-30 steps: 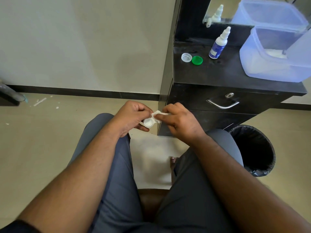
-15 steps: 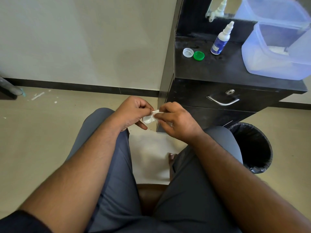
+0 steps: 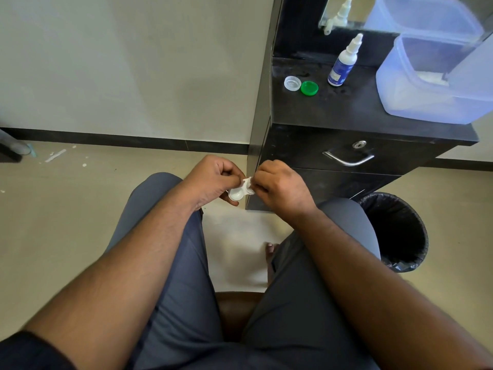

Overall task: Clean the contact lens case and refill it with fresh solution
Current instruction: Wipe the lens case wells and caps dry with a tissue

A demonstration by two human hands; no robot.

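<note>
My left hand (image 3: 213, 180) grips a white contact lens case (image 3: 237, 194) over my knees, one open well facing up. My right hand (image 3: 280, 185) pinches a small white wad, probably tissue (image 3: 247, 182), against the case's other well, which it hides. On the black cabinet top (image 3: 346, 108) lie the two caps, a clear one (image 3: 292, 83) and a green one (image 3: 309, 88), with a white and blue solution bottle (image 3: 344, 62) standing behind them.
A translucent plastic tub (image 3: 437, 84) fills the cabinet's right side. A drawer with a metal handle (image 3: 348, 158) faces me. A black bin with a liner (image 3: 397, 231) stands on the floor by my right knee. A mirror (image 3: 346, 14) is above.
Both hands stay together at the case; my right hand's fingers have shifted slightly on it. The view has tilted a little.
</note>
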